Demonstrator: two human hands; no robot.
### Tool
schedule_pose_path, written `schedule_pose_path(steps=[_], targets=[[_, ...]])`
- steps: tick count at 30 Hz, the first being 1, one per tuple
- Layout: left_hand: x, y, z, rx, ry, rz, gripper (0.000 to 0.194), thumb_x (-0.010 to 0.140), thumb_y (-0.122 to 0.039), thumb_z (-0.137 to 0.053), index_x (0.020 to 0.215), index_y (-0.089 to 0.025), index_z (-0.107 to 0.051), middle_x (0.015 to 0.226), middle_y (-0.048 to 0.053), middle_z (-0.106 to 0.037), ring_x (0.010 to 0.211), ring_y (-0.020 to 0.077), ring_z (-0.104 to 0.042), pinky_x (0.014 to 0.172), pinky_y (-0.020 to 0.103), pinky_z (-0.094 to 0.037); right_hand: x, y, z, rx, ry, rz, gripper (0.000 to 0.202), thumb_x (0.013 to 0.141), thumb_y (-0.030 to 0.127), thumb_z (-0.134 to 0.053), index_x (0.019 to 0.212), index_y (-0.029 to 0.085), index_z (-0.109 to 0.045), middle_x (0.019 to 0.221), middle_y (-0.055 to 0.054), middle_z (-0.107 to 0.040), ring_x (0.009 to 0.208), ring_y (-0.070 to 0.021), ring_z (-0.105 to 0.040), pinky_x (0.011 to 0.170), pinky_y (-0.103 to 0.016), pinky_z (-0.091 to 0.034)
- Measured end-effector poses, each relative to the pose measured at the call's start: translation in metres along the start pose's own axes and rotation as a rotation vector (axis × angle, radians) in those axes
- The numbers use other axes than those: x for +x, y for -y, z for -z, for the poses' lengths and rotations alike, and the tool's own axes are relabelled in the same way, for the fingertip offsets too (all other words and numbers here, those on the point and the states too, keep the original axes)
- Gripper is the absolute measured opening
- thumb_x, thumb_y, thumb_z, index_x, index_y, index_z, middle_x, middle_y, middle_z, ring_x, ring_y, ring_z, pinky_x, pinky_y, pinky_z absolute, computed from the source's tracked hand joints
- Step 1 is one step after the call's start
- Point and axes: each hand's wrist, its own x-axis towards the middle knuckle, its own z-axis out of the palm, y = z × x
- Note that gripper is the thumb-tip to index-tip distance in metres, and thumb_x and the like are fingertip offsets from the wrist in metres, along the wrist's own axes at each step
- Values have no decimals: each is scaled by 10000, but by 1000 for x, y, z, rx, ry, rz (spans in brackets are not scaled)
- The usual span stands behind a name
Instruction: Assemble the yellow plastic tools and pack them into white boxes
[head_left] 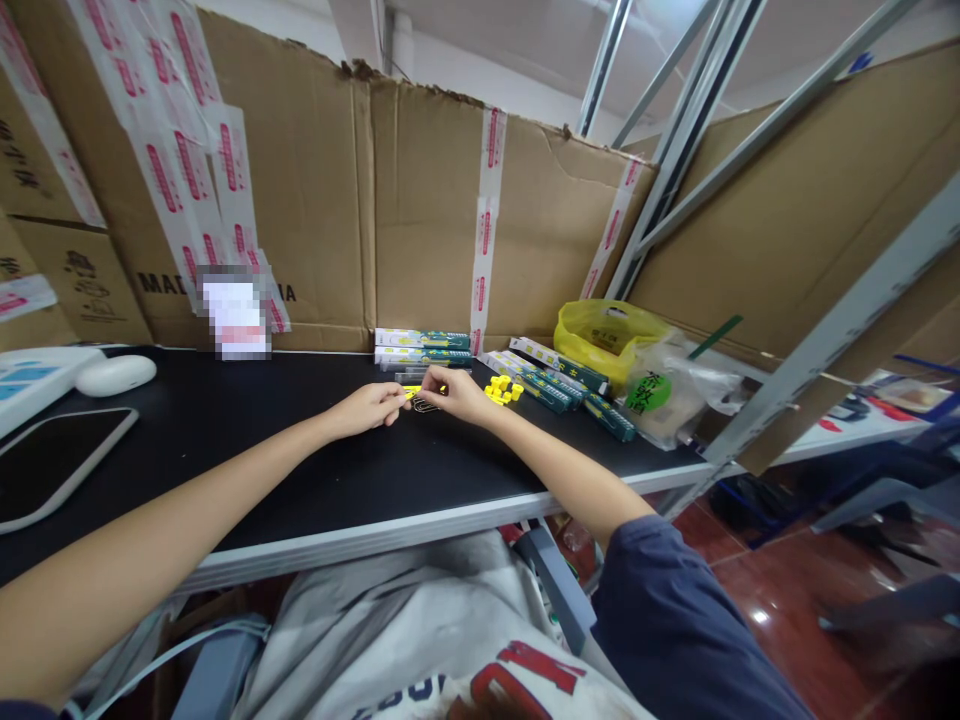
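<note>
My left hand (371, 408) is closed in a pinch on a small yellow plastic piece (410, 392) just above the black tabletop (315, 490). Right beside it, my right hand (459, 396) has its fingertips pressed together, and whatever they hold is too small to make out. Thin wire-like loops (426, 406) lie under and between the fingers, partly hidden. Behind the hands are dark, clear-looking strips (409, 378). A loose pile of small yellow plastic pieces (502, 390) sits to the right of my right hand.
Slim green-and-white boxes (422, 347) are stacked at the back, with more boxes (551, 385) lying to the right. A yellow bag (592, 345) and a clear bag (656, 405) stand near a metal post. A phone (56, 465) and white case (116, 376) lie left. Cardboard walls the back.
</note>
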Motion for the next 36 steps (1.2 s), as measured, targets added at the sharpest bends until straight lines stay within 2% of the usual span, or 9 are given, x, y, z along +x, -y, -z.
schedule_pose_path(steps=[9, 15, 20, 22, 25, 28, 31, 36], targets=[[0, -2, -3, 103, -10, -11, 373, 878, -519, -439, 836, -173, -573, 637, 1, -563, 572, 134, -489, 537, 249, -392, -3, 4, -4, -223, 81, 17, 140, 866, 236, -629, 791, 158, -541, 737, 17, -569, 655, -105, -483, 626, -211, -322], [-2, -6, -3, 136, -8, -9, 390, 876, -529, -443, 840, -170, -591, 608, -8, -542, 537, 130, -474, 527, 251, -384, -3, 5, -2, -349, 118, 32, 121, 893, 213, -647, 807, 148, -591, 770, -8, -623, 696, -116, -519, 639, -213, -305], [-7, -11, -1, 127, 28, 68, 370, 882, -506, -461, 991, -177, -591, 577, -39, -514, 432, 115, -457, 446, 237, -373, -3, 6, 2, -439, 132, 1, 126, 900, 210, -652, 803, 145, -603, 773, -19, -627, 695, -121, -525, 630, -220, -293], [-8, -12, 0, 156, 39, 57, 338, 891, -485, -450, 971, -187, -589, 587, -33, -527, 436, 122, -480, 450, 241, -387, -4, 9, 2, -488, 147, 9, 119, 903, 223, -656, 822, 148, -610, 786, -28, -637, 705, -129, -536, 631, -227, -296], [-8, -13, 0, 320, -11, -62, 268, 897, -416, -442, 828, -198, -583, 662, 11, -604, 571, 158, -572, 573, 266, -439, -5, 14, 0, -620, 191, 100, 129, 944, 267, -615, 883, 154, -618, 846, -63, -662, 778, -161, -570, 662, -249, -322], [-7, -14, -1, 452, -43, -146, 239, 902, -353, -427, 826, -208, -601, 825, 56, -689, 771, 208, -642, 721, 294, -459, -8, 18, -4, -744, 233, 191, 181, 1003, 304, -521, 950, 154, -609, 903, -95, -677, 861, -185, -589, 719, -269, -356], [-8, -18, -5, 492, -15, -124, 253, 921, -336, -393, 878, -203, -605, 913, 84, -709, 838, 227, -658, 767, 313, -461, -15, 16, -9, -785, 243, 208, 209, 1031, 315, -462, 980, 155, -587, 933, -106, -680, 885, -190, -592, 747, -277, -373], [-9, -21, -13, 510, 10, -49, 276, 937, -329, -354, 872, -192, -584, 937, 112, -708, 857, 242, -666, 782, 338, -471, -23, 10, -9, -765, 235, 200, 210, 1045, 303, -424, 963, 165, -560, 935, -96, -669, 902, -188, -590, 763, -275, -383]])
